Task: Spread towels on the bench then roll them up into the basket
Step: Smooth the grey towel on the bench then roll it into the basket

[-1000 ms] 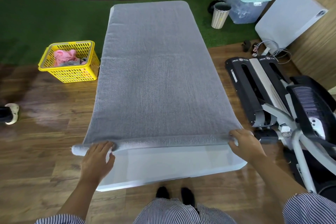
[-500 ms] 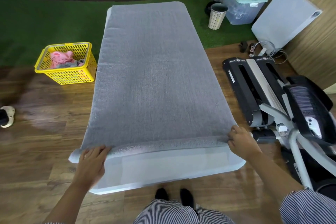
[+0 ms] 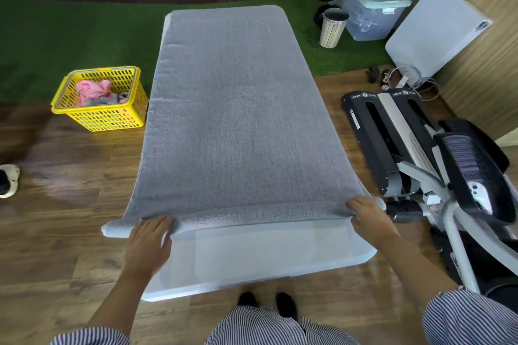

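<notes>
A grey towel point(image 3: 235, 120) lies spread along the white bench point(image 3: 266, 258), its near edge turned over into a thin roll. My left hand point(image 3: 148, 244) rests on the roll's left end with straight fingers. My right hand point(image 3: 367, 216) has its fingers curled over the roll's right end. A yellow basket point(image 3: 103, 117) stands on the floor left of the bench, with pink and grey cloth inside.
A black and grey exercise machine point(image 3: 420, 159) stands close on the right of the bench. A slatted bin point(image 3: 332, 28), a clear storage box point(image 3: 372, 14) and a white panel point(image 3: 437, 33) sit at the far right. A shoe point(image 3: 8, 179) lies at the left edge.
The rolled edge has moved a little further up the bench, uncovering more white surface. Both hands stay at the roll's ends.
</notes>
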